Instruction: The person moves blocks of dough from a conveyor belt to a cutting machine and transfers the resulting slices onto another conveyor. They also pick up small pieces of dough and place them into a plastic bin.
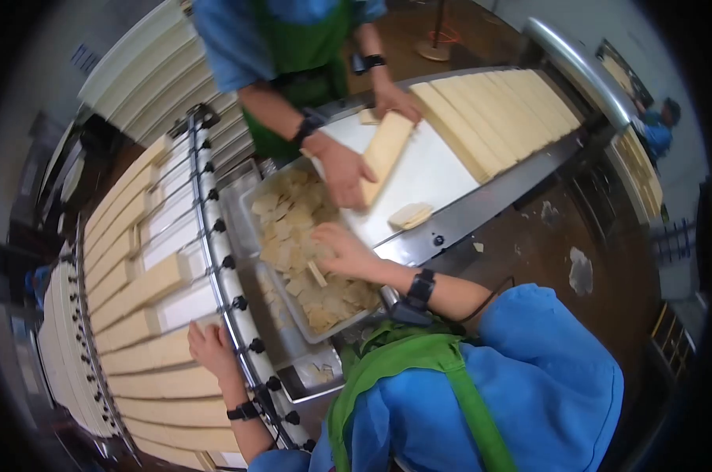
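Observation:
My left hand (212,351) is at the end of a long stack of pale dough sheets (155,352) on the conveyor at left, fingers curled over its end. Over the grey bin (316,338) of broken dough sheets, my right hand (346,252) is half closed around a pale dough scrap; the grip is partly hidden. Just below its fingers shows a small dough strip (316,273). Across from me, a co-worker in blue sleeves and a green apron holds a dough-sheet stack (389,149) in both hands on the white board (419,185).
More dough stacks (497,118) lie side by side at the board's right. A small dough pile (411,215) sits near its front edge. A metal rail with black knobs (228,262) runs between conveyor and bin. White racks (147,75) stand behind; another person (656,130) is far right.

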Available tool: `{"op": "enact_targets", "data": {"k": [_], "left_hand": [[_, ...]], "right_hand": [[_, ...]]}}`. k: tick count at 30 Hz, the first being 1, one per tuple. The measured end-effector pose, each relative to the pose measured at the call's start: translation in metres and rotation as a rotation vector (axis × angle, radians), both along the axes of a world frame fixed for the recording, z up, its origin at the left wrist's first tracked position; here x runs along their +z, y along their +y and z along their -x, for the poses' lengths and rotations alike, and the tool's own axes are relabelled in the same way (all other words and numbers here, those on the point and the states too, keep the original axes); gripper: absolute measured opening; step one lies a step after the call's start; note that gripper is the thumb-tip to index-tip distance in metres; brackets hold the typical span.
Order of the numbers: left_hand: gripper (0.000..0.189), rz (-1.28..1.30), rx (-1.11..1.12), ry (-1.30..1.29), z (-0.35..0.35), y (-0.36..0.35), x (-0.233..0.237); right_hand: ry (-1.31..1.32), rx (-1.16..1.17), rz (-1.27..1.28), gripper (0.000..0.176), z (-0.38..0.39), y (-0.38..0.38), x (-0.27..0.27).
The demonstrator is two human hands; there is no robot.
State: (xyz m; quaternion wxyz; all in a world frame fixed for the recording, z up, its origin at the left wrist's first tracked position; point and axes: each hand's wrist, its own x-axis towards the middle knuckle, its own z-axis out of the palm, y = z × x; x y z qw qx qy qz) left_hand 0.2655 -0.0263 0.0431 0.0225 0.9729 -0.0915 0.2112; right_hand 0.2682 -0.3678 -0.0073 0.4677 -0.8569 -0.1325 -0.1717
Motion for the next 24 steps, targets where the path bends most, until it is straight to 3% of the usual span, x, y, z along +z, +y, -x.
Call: {"op": "enact_targets", "data": {"k": [2,4,6,10,13,16,18,20,21,24], "left_hand": [[0.012,-0.032,0.017,0.008,0.001,0.003,-0.008],[0.011,-0.064,0.040,0.026,0.001,0.001,-0.011],[0.009,-0.105,0.089,0.052,0.003,-0.003,-0.005],[0.010,-0.157,0.263,0.212,-0.005,-0.006,-0.011],[0.018,-0.341,0.428,0.425,-0.011,-0.039,0.007],[0.024,-0.304,0.334,0.415,-0.030,-0.125,0.033],[0.031,-0.002,-0.171,0.225,-0.057,-0.168,-0.009],[0.037,0.335,-0.390,0.427,-0.071,-0.268,-0.013],[0.039,0.328,-0.430,0.549,-0.080,-0.325,-0.007],[0.041,0.480,-0.855,0.404,-0.129,-0.452,-0.052]], "right_hand": [[0.281,-0.205,-0.291,0.039,0.017,-0.057,0.007],[0.199,-0.409,-0.333,0.035,0.035,-0.121,-0.005],[0.090,-0.649,-0.283,0.035,0.054,-0.183,-0.019],[0.204,-0.947,-0.169,0.039,0.097,-0.267,-0.035],[0.251,-1.035,0.004,0.047,0.100,-0.305,-0.058],[0.324,-1.022,0.089,0.054,0.087,-0.319,-0.063],[0.352,-1.004,0.070,0.051,0.072,-0.318,-0.055],[0.447,-1.004,0.104,0.053,0.065,-0.316,-0.046],[0.475,-0.986,0.105,0.055,0.063,-0.316,-0.043],[0.511,-0.942,0.110,0.058,0.063,-0.318,-0.041]]}}
